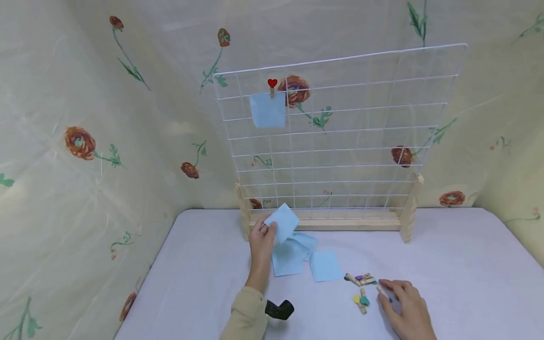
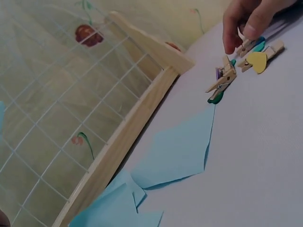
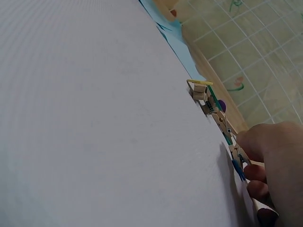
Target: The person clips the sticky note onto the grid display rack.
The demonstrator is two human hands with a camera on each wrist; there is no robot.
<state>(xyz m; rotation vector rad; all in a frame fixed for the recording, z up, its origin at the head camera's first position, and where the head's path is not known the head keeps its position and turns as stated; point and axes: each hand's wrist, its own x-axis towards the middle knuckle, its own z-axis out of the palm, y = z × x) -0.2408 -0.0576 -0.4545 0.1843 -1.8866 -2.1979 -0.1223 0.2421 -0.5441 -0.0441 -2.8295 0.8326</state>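
Note:
A blue paper square is pinched between the thumb and fingers of my left hand, raised over more blue sheets on the table. On the right side my right hand pinches a wooden clothespin with a blue ornament, low over the tabletop. Close to those fingers lie several other clothespins, one of them with a yellow heart. Another blue square hangs on the white wire grid, held by a clothespin with a red heart.
Wooden feet and a base bar hold the grid upright at the back of the white table. One separate blue sheet lies between the paper pile and the clothespins. Flowered cloth hangs behind and at the sides.

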